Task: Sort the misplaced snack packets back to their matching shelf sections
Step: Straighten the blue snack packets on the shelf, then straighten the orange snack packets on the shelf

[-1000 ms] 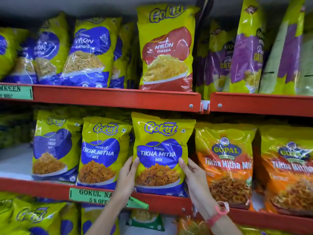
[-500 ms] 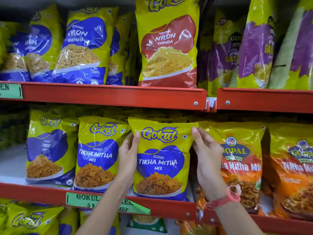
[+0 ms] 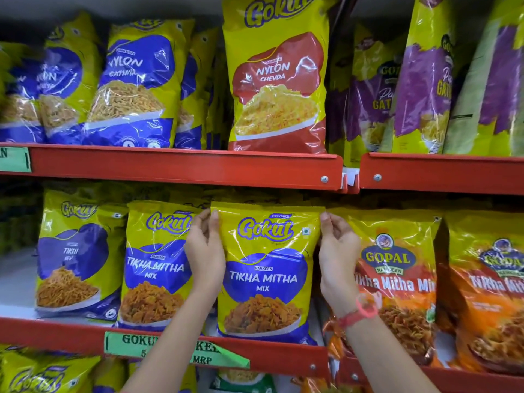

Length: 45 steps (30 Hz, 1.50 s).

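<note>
A yellow and blue Gokul Tikha Mitha Mix packet (image 3: 265, 273) stands upright on the middle red shelf (image 3: 283, 355). My left hand (image 3: 205, 251) grips its upper left edge and my right hand (image 3: 337, 253) grips its upper right edge. A matching Tikha Mitha Mix packet (image 3: 154, 265) stands just to its left, partly behind my left hand. Above, on the upper shelf (image 3: 184, 168), a red and yellow Gokul Nylon Chevda packet (image 3: 276, 80) stands alone between blue Nylon Gathiya packets (image 3: 133, 86) and purple packets (image 3: 419, 80).
Orange Gopal Tikha Mitha Mix packets (image 3: 397, 279) fill the section to the right. A Gokul Tikhi Sev packet (image 3: 71, 256) stands at the left with bare white shelf beside it. A green price label (image 3: 175, 348) hangs on the shelf lip. More Gokul packets (image 3: 37, 375) sit below.
Both hands have slid up from the packet's lower sides to its top corners. The packet now stands straighter on the shelf. The view has moved closer.
</note>
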{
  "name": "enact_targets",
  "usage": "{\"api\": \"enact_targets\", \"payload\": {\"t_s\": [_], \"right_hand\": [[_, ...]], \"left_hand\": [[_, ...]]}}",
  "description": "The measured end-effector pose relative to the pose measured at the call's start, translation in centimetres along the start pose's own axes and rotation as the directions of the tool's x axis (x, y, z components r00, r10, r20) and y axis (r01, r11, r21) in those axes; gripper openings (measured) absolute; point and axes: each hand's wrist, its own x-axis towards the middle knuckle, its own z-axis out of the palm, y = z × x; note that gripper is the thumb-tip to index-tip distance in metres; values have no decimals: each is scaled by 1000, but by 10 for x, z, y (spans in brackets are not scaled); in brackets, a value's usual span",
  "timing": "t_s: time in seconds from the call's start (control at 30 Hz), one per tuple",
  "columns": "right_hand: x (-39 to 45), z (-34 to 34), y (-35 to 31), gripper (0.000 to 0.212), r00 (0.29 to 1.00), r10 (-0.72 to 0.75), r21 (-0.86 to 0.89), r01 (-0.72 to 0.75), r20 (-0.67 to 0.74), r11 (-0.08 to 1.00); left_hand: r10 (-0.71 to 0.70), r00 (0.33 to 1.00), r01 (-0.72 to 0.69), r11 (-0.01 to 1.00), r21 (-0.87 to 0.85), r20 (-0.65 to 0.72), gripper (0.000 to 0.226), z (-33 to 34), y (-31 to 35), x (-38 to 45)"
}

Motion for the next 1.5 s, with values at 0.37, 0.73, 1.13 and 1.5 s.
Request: {"api": "enact_targets", "payload": {"t_s": [0.37, 0.73, 1.13, 1.5], "right_hand": [[-58, -23, 101, 64, 616, -408, -649, 758, 674, 73], [-86, -84, 55, 62, 591, -412, -577, 798, 693, 173], [22, -276, -40, 49, 829, -510, -583, 537, 230, 610], [157, -358, -48, 49, 988, -69, -311, 24, -135, 950]], "left_hand": [[414, 615, -788, 350, 506, 671, 61, -30, -87, -63], [463, 653, -749, 509, 424, 599, 54, -27, -41, -98], [529, 617, -660, 751, 16, 583, 32, 150, 35, -202], [-78, 916, 52, 996, 76, 393, 57, 307, 57, -249]]}}
